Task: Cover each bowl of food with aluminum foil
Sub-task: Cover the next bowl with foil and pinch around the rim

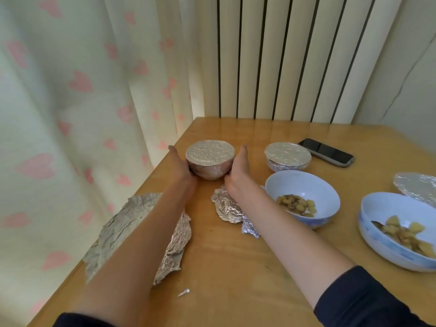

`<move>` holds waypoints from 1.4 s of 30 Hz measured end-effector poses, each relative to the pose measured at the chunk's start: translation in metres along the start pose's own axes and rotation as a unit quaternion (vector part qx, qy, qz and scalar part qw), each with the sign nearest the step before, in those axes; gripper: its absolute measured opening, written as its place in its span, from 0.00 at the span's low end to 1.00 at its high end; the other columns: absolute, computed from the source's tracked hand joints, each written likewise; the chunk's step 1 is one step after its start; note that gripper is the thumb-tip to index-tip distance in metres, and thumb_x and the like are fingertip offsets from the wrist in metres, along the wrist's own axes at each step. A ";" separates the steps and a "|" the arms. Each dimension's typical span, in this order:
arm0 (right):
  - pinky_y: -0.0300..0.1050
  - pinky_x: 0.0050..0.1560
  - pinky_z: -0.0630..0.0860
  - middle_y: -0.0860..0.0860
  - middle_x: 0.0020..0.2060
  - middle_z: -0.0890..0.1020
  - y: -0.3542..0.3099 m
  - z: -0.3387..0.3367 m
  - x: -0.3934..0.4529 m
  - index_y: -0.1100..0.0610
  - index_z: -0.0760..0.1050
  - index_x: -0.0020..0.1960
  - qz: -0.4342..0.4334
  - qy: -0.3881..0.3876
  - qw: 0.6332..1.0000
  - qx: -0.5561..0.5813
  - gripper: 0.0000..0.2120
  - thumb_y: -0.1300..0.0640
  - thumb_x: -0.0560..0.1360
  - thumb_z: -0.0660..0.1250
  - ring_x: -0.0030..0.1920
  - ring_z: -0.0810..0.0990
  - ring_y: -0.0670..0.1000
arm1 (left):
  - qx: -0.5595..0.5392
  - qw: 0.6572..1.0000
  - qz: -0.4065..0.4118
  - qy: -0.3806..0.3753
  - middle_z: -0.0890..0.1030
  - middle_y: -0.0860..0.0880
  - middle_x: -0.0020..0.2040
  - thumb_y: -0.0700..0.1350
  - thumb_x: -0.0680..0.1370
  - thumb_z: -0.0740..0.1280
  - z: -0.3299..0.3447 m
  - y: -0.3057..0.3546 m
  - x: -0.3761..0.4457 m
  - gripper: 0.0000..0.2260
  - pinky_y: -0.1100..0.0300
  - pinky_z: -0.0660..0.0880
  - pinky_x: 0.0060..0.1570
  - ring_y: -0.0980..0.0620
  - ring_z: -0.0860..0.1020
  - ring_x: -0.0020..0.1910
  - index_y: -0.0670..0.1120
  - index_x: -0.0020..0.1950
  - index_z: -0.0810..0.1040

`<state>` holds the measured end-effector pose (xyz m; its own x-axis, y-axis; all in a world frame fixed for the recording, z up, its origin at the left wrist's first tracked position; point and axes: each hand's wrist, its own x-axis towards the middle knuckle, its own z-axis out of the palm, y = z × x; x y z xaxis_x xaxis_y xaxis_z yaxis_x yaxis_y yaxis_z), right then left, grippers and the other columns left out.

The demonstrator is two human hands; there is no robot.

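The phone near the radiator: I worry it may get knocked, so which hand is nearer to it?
Right. The right hand rests against the foil-wrapped bowl, on the phone's side. The left hand is beyond that bowl.

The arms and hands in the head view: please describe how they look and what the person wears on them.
Both forearms are bare. A dark navy sleeve is pushed up on each arm, the left sleeve and the right sleeve both showing near the bottom edge of the picture. The left hand and the right hand wear no gloves. No ring, watch or bracelet is visible on either.
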<state>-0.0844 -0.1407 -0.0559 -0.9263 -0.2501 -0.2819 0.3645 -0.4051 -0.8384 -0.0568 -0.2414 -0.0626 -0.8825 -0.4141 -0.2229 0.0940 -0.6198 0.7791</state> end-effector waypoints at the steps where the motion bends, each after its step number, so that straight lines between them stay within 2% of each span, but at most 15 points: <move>1: 0.54 0.71 0.63 0.55 0.66 0.74 -0.001 0.000 -0.001 0.58 0.66 0.72 0.000 0.003 1.000 -0.003 0.35 0.33 0.77 0.48 0.67 0.71 0.54 | -0.003 1.000 0.004 0.011 0.70 0.41 0.72 0.70 0.78 0.45 0.001 0.002 -0.003 0.39 0.50 0.64 0.71 0.43 0.68 0.71 0.40 0.74 0.67; 6: 0.50 0.71 0.61 0.53 0.70 0.70 -0.007 0.002 -0.037 0.56 0.63 0.74 0.002 0.011 0.998 -0.065 0.33 0.36 0.79 0.45 0.70 0.67 0.53 | 0.118 0.981 0.089 0.127 0.56 0.50 0.79 0.62 0.82 0.45 0.010 0.003 -0.049 0.30 0.54 0.51 0.74 0.51 0.54 0.78 0.46 0.80 0.53; 8: 0.47 0.68 0.61 0.51 0.71 0.67 -0.008 -0.006 -0.070 0.54 0.61 0.75 -0.006 -0.004 0.994 -0.111 0.29 0.39 0.81 0.46 0.71 0.65 0.52 | 0.190 0.960 0.164 0.128 0.57 0.50 0.79 0.58 0.84 0.45 0.017 -0.008 -0.080 0.26 0.53 0.51 0.75 0.50 0.55 0.78 0.47 0.79 0.55; 10: 0.41 0.59 0.66 0.45 0.61 0.73 -0.007 -0.020 -0.108 0.49 0.68 0.68 -0.045 -0.017 0.985 -0.166 0.20 0.43 0.82 0.50 0.62 0.72 0.47 | 0.246 0.928 0.247 0.136 0.64 0.48 0.74 0.52 0.85 0.48 0.025 -0.022 -0.113 0.20 0.54 0.58 0.71 0.50 0.62 0.73 0.47 0.74 0.63; 12: 0.36 0.55 0.71 0.40 0.55 0.74 -0.007 -0.041 -0.142 0.47 0.73 0.62 -0.107 -0.033 0.977 -0.179 0.13 0.49 0.82 0.55 0.54 0.73 0.40 | 0.270 0.903 0.311 0.121 0.70 0.48 0.64 0.48 0.84 0.53 0.035 -0.039 -0.141 0.13 0.60 0.64 0.60 0.52 0.67 0.63 0.46 0.64 0.70; 15: 0.35 0.57 0.74 0.43 0.59 0.77 -0.013 -0.081 -0.177 0.51 0.73 0.66 -0.198 -0.032 0.961 -0.191 0.16 0.61 0.81 0.57 0.56 0.77 0.39 | 0.267 0.886 0.373 0.063 0.73 0.49 0.55 0.46 0.78 0.59 0.048 -0.063 -0.171 0.07 0.58 0.70 0.56 0.50 0.72 0.56 0.47 0.54 0.71; 18: 0.42 0.62 0.73 0.47 0.59 0.79 -0.029 -0.137 -0.203 0.53 0.74 0.62 -0.299 0.059 0.933 -0.189 0.16 0.66 0.79 0.58 0.60 0.77 0.44 | 0.292 0.860 0.419 -0.020 0.73 0.51 0.49 0.42 0.75 0.60 0.065 -0.087 -0.195 0.05 0.62 0.70 0.53 0.51 0.73 0.50 0.49 0.50 0.70; 20: 0.42 0.60 0.72 0.50 0.56 0.80 -0.040 -0.177 -0.212 0.55 0.75 0.59 -0.346 0.178 0.903 -0.180 0.15 0.68 0.78 0.57 0.57 0.77 0.44 | 0.296 0.862 0.402 -0.089 0.75 0.51 0.45 0.41 0.75 0.60 0.081 -0.104 -0.210 0.04 0.63 0.71 0.48 0.51 0.74 0.46 0.49 0.47 0.71; 23: 0.41 0.57 0.69 0.53 0.57 0.77 -0.050 -0.227 -0.212 0.57 0.73 0.60 -0.349 0.356 0.846 -0.189 0.15 0.67 0.76 0.59 0.55 0.75 0.49 | 0.308 0.895 0.270 -0.175 0.76 0.52 0.42 0.42 0.74 0.62 0.107 -0.134 -0.219 0.02 0.57 0.74 0.47 0.50 0.76 0.42 0.50 0.45 0.72; 26: 0.46 0.66 0.65 0.55 0.65 0.71 -0.054 -0.257 -0.206 0.58 0.68 0.66 -0.305 0.428 0.831 -0.184 0.18 0.62 0.77 0.61 0.64 0.71 0.54 | 0.357 0.908 0.127 -0.179 0.77 0.48 0.47 0.43 0.78 0.64 0.126 -0.166 -0.220 0.03 0.51 0.75 0.55 0.45 0.77 0.51 0.48 0.48 0.70; 29: 0.46 0.70 0.61 0.54 0.72 0.65 -0.059 -0.265 -0.198 0.56 0.60 0.74 -0.248 0.378 0.878 -0.155 0.24 0.55 0.79 0.58 0.71 0.65 0.52 | 0.394 0.904 0.051 -0.158 0.74 0.41 0.64 0.50 0.82 0.60 0.141 -0.179 -0.223 0.13 0.53 0.68 0.62 0.42 0.71 0.65 0.42 0.60 0.68; 32: 0.42 0.66 0.61 0.49 0.73 0.64 -0.061 -0.261 -0.196 0.52 0.56 0.76 -0.207 0.294 0.920 -0.154 0.24 0.50 0.81 0.55 0.70 0.64 0.47 | 0.415 0.890 0.065 -0.178 0.62 0.47 0.77 0.53 0.83 0.54 0.150 -0.184 -0.219 0.26 0.59 0.58 0.70 0.48 0.61 0.75 0.41 0.78 0.57; 34: 0.39 0.62 0.62 0.46 0.71 0.67 -0.059 -0.260 -0.198 0.50 0.56 0.76 -0.212 0.250 0.931 -0.159 0.23 0.50 0.82 0.53 0.67 0.66 0.44 | 0.418 0.884 0.096 -0.184 0.67 0.47 0.75 0.52 0.84 0.54 0.150 -0.188 -0.215 0.24 0.59 0.61 0.70 0.48 0.65 0.74 0.42 0.77 0.60; 38: 0.40 0.66 0.61 0.45 0.73 0.65 -0.051 -0.260 -0.204 0.49 0.54 0.77 -0.223 0.227 0.932 -0.173 0.25 0.47 0.82 0.54 0.71 0.64 0.47 | 0.409 0.887 0.134 -0.166 0.76 0.47 0.67 0.49 0.84 0.55 0.141 -0.184 -0.219 0.18 0.63 0.66 0.57 0.49 0.73 0.66 0.42 0.70 0.69; 42: 0.40 0.61 0.66 0.46 0.63 0.74 -0.039 -0.243 -0.217 0.54 0.64 0.72 -0.284 0.211 0.917 -0.183 0.21 0.50 0.81 0.57 0.64 0.70 0.46 | 0.381 0.903 0.150 -0.132 0.79 0.49 0.60 0.51 0.83 0.58 0.123 -0.168 -0.231 0.15 0.57 0.70 0.61 0.49 0.75 0.62 0.46 0.65 0.73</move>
<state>0.0791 0.1432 -0.0757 -0.9394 0.3043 0.1577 -0.1726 -0.0223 -0.9847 0.0751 0.0403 -0.0700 -0.9584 -0.2522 0.1338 0.0911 0.1740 0.9805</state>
